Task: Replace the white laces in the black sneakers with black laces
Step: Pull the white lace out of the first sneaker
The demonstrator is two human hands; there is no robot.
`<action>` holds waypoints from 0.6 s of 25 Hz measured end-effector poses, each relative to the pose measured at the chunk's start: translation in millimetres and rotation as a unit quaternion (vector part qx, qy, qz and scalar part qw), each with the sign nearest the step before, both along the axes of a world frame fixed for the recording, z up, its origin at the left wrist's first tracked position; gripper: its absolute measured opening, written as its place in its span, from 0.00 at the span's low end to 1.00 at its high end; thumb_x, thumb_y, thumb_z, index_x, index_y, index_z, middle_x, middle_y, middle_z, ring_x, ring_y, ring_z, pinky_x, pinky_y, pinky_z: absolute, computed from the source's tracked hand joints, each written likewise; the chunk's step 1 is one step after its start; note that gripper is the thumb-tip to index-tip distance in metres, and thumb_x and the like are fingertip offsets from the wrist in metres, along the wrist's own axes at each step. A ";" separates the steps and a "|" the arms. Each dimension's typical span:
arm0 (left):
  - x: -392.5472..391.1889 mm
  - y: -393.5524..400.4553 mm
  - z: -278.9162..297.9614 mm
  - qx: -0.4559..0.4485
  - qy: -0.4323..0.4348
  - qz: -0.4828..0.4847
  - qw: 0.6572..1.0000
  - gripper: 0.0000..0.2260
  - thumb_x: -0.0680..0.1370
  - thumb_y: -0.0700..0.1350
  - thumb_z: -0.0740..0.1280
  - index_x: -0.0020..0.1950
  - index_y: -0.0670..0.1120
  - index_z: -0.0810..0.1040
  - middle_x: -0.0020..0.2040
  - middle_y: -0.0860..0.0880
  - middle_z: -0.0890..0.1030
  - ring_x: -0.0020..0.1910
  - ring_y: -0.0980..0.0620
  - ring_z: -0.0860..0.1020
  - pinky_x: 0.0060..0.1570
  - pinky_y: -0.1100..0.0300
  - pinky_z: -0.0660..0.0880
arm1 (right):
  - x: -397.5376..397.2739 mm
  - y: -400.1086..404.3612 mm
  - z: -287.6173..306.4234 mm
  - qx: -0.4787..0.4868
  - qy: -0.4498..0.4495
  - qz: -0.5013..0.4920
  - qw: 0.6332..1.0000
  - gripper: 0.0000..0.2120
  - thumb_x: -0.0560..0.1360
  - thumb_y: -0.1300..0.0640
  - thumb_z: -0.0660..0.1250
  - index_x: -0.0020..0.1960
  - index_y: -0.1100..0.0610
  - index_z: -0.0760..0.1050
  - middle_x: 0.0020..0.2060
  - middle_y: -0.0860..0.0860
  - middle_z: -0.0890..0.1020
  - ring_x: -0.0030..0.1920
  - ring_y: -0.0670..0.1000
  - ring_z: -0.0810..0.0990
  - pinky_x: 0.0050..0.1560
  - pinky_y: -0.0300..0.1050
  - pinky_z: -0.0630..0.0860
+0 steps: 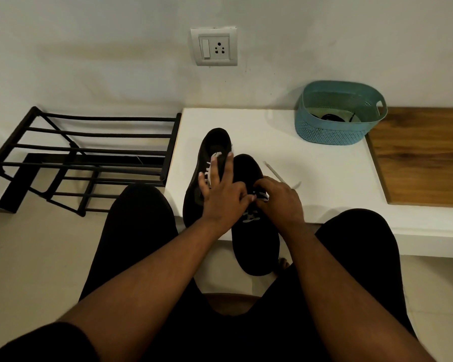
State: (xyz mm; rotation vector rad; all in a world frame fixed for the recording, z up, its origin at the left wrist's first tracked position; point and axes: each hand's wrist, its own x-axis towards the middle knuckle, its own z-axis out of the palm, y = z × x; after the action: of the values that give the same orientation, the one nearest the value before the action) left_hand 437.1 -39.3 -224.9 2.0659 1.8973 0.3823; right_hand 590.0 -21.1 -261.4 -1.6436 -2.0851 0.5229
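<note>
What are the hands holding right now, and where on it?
Right hand pinches the white lace at the near sneaker's eyelets. Left hand holds nothing, fingers spread.

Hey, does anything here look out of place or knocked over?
Yes, the black shoe rack left of the white bench looks tipped, its bars slanting instead of level. The right sneaker also overhangs the bench's front edge, and a loose white lace end trails beside it. Nothing looks spilled or damaged.
</note>
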 end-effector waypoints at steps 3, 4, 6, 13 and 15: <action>-9.0 -11.8 -10.2 0.023 -0.050 0.107 0.993 0.09 0.77 0.57 0.66 0.40 0.54 0.77 0.80 0.54 0.46 0.78 0.46 0.40 0.72 0.40 0.43 | 4.1 0.1 4.2 -0.003 0.022 -0.035 0.999 0.16 0.67 0.51 0.75 0.53 0.52 0.78 0.49 0.48 0.83 0.49 0.54 0.80 0.48 0.51 0.77; -13.5 -18.9 -15.3 0.005 -0.065 0.170 0.983 0.08 0.77 0.57 0.66 0.44 0.55 0.78 0.80 0.53 0.47 0.78 0.45 0.43 0.71 0.39 0.47 | 3.2 0.4 5.2 -0.007 0.024 -0.035 0.999 0.17 0.67 0.51 0.75 0.53 0.53 0.78 0.50 0.48 0.83 0.49 0.54 0.80 0.49 0.50 0.77; -15.4 -26.9 -20.5 0.002 -0.048 0.210 0.977 0.08 0.78 0.57 0.65 0.54 0.57 0.77 0.80 0.50 0.47 0.78 0.43 0.47 0.69 0.38 0.53 | -1.4 1.0 4.5 -0.015 0.021 -0.029 0.999 0.17 0.67 0.52 0.75 0.54 0.53 0.78 0.50 0.49 0.82 0.49 0.54 0.79 0.50 0.50 0.76; 5.1 7.2 -14.5 0.064 0.106 -0.017 0.992 0.05 0.76 0.54 0.68 0.49 0.54 0.80 0.80 0.48 0.51 0.78 0.39 0.46 0.69 0.33 0.50 | -5.5 -0.4 -1.6 0.001 0.002 -0.021 1.000 0.14 0.70 0.54 0.71 0.54 0.53 0.76 0.50 0.48 0.81 0.47 0.55 0.80 0.46 0.52 0.77; -0.9 14.9 -18.9 0.086 0.140 -0.074 0.984 0.04 0.75 0.50 0.70 0.45 0.50 0.79 0.78 0.48 0.60 0.78 0.39 0.52 0.68 0.33 0.51 | -5.2 0.1 -0.9 0.003 0.003 -0.022 1.000 0.14 0.69 0.54 0.72 0.54 0.52 0.77 0.50 0.48 0.82 0.48 0.55 0.80 0.46 0.52 0.77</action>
State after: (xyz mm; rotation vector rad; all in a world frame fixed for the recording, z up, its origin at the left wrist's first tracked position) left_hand 436.2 -24.4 -243.8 2.4705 1.9020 0.2376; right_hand 584.8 -20.9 -262.3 -1.6795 -2.0395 0.5055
